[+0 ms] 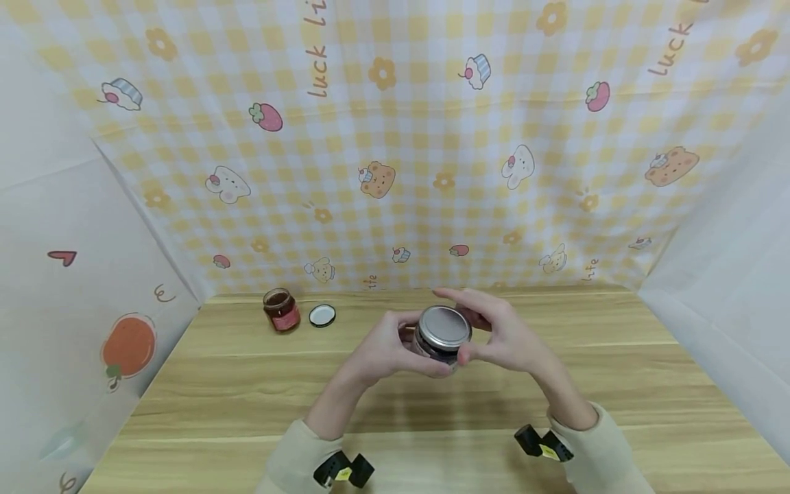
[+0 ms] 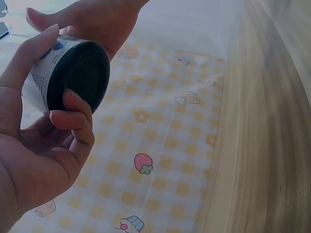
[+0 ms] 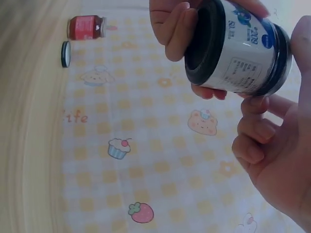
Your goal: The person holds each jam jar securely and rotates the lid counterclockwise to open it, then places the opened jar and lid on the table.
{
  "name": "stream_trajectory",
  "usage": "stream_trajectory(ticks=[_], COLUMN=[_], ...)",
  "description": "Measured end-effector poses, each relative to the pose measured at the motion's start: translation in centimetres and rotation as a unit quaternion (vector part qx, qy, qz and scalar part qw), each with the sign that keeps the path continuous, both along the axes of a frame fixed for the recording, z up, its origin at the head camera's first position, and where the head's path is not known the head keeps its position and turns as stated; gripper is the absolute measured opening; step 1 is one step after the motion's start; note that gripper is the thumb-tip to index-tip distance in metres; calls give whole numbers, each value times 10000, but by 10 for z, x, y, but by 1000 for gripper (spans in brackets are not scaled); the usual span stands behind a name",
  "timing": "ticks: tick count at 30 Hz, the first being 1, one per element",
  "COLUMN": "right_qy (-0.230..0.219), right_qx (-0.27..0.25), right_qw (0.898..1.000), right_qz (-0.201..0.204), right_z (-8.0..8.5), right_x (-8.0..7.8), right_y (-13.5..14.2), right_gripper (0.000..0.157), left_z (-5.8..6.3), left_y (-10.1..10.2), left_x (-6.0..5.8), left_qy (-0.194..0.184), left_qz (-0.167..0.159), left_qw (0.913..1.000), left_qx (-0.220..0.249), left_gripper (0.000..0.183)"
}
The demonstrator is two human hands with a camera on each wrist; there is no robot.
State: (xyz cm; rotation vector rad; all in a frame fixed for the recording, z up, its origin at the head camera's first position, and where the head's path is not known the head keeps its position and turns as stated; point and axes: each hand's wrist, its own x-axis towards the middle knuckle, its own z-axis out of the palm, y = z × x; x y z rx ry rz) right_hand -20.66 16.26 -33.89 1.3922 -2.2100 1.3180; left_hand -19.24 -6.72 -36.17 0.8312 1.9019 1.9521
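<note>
A jar (image 3: 245, 60) with dark contents, a white label showing blue fruit and a silver lid (image 1: 444, 327) is held above the table, tilted. My left hand (image 1: 391, 350) grips its body from the left, with fingers curled round towards the dark base (image 2: 82, 75). From the right, my right hand (image 1: 500, 333) touches the lid's edge with its thumb and some curled fingers. Its index finger stretches out beyond the lid. In the right wrist view, curled fingers (image 3: 255, 128) of the right hand lie against the lid's rim. The lid is on the jar.
An uncapped jar (image 1: 282, 312) with a red label and dark red contents stands at the table's back left. Beside it, a loose lid (image 1: 322, 315) lies with its white inside up. A checked cloth (image 1: 420, 137) hangs behind the wooden table (image 1: 247, 398), with white sheets at both sides.
</note>
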Motion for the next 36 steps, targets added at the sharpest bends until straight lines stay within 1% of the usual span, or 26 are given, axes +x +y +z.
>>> stream_trajectory(ticks=[3,5,7,10,12,14,17,20,26,29,31,36], right_qy=[143,194,229,244,309,419,595,657,578,429,337,208], right_qx=[72,106,154,311,436,533,592,545,402,418,403,146], right_qw=[9992,9978,9958,9922,9891,9856,9809,9799,9839,9857,9876,9943], right_qz=[-362,-628,-870,-1178,-1375,-1546,-1752,-1804,-1644,-1572,-1479,-1036], right_z=[1,2,3,4,5,5,4,2,0,0,1,3], right_x=[-1,-1,0,3,5,6,7,6,3,4,4,4], right_y=[3,5,6,4,2,-1,-3,-4,-5,-4,-3,-1], right_gripper=[92,88,80,67,62,61,60,57,47,47,47,49], left_z=[1,2,2,1,1,1,2,2,0,0,1,5], left_y=[1,2,3,6,8,11,14,16,17,15,14,11], left_x=[1,2,3,4,5,6,8,10,9,8,8,9], left_qy=[14,73,172,430,611,778,974,1107,1244,1224,1155,974], left_qz=[282,577,948,1498,1812,2066,2327,2386,2286,2184,2076,1756], left_qw=[9996,9982,9950,9865,9795,9726,9636,9597,9598,9621,9652,9739], left_qx=[-63,-135,-266,-497,-629,-727,-886,-988,-1052,-1077,-1092,-1061], left_gripper=[56,56,55,55,56,58,62,62,57,57,56,54])
